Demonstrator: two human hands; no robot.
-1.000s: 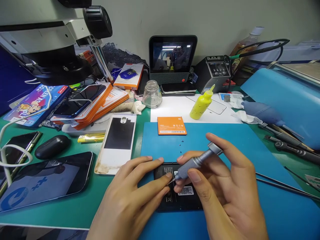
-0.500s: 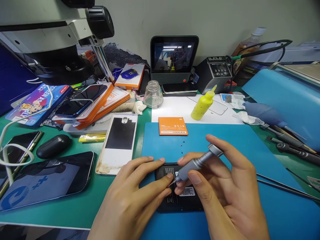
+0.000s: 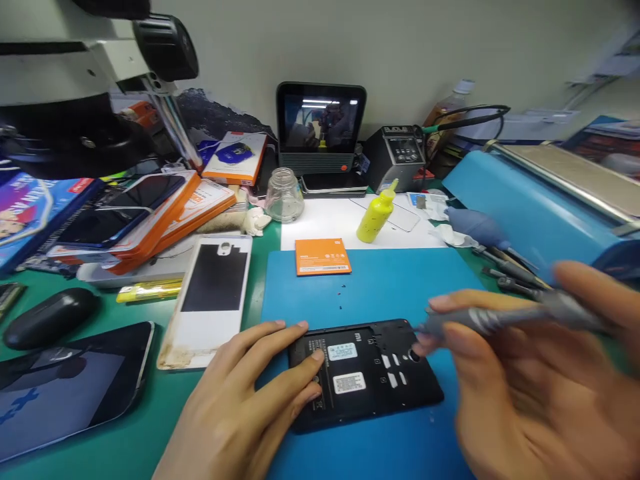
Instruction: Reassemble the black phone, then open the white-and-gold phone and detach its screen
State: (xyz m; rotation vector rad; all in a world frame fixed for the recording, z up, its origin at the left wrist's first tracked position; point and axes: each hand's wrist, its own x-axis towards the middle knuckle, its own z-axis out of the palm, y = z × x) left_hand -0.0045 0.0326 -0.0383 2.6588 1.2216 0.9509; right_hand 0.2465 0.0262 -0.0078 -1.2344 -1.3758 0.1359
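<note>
Head: phone [image 3: 373, 395] partly under left hand [image 3: 247, 393], fingers apart; right hand [image 3: 535, 380] clamped on screwdriver [image 3: 475, 322].

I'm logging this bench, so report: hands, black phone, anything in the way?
Left hand on black phone; right hand holding screwdriver, tip blurred. Phone flat on mat, labels up. Battery and dark specks beyond, off the phone.

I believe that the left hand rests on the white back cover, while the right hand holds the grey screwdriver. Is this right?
Not quite: the left hand rests on the black phone body, not on the white back cover, as the head view shows. The right hand does hold the grey screwdriver.
</note>
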